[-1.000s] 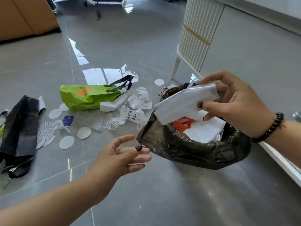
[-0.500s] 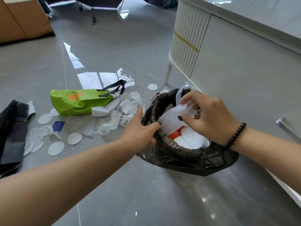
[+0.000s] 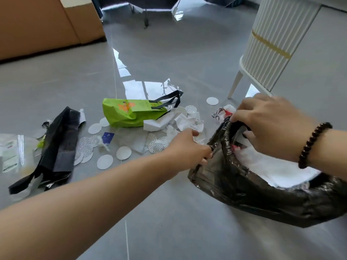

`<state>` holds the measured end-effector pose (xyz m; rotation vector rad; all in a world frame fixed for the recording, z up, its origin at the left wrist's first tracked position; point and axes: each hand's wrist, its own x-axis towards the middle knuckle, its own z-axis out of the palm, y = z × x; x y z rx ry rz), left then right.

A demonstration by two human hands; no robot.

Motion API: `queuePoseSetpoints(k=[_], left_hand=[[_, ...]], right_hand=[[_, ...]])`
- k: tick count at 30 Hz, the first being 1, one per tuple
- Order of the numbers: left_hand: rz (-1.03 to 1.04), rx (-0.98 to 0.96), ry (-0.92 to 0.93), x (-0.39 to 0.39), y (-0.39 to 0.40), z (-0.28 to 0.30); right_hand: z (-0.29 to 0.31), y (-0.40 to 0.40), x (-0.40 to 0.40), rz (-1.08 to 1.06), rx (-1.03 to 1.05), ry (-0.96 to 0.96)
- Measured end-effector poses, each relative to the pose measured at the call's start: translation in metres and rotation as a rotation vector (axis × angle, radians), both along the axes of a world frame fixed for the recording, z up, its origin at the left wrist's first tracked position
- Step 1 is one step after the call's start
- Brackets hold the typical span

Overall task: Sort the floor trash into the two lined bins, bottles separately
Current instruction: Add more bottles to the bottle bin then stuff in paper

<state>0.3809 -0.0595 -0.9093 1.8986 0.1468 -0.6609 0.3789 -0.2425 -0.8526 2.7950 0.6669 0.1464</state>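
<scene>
L hand (image 3: pixel 189 149) pinches bin liner (image 3: pixel 234 177) rim, fingers curled. R hand (image 3: pixel 270 126) grips far rim, fingers bent, over white paper (image 3: pixel 266 164) in bin. Green bag (image 3: pixel 131 113), paper discs (image 3: pixel 105 161) on floor w/ scraps, left of bin.

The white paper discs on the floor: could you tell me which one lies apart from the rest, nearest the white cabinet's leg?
The lone white disc, just left of the cabinet leg; the other discs cluster between the green bag and black bag.
</scene>
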Motion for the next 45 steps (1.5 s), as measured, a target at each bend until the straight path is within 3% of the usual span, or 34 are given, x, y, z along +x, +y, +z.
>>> queuePoseSetpoints(k=[3,6,12,17,21,26,29,37,45], left_hand=[[0.145,0.016,0.056,0.021,0.035,-0.003],[0.29,0.092,0.132,0.037,0.075,-0.018],[0.517,0.107,0.196,0.042,0.144,-0.037],[0.527,0.12,0.228,0.042,0.174,-0.051],[0.553,0.087,0.235,0.04,0.187,-0.059],[0.518,0.061,0.216,0.04,0.186,-0.061],[0.496,0.043,0.209,0.04,0.179,-0.062],[0.454,-0.002,0.207,0.031,0.157,-0.056],[0.315,-0.072,0.099,0.013,0.129,-0.035]], right_hand=[[0.015,0.048,-0.009,0.071,0.245,0.075],[-0.001,0.099,-0.001,0.047,0.374,0.284],[-0.069,0.186,0.028,-0.105,0.161,0.586],[-0.117,0.227,0.051,-0.131,0.238,0.437],[-0.149,0.203,0.086,-0.348,0.514,0.406],[-0.186,0.153,0.092,-0.718,0.432,0.59],[-0.192,0.148,0.086,-0.748,0.443,0.51],[-0.143,0.16,0.086,-0.687,1.042,0.334],[-0.087,0.134,0.047,-0.64,1.466,0.565]])
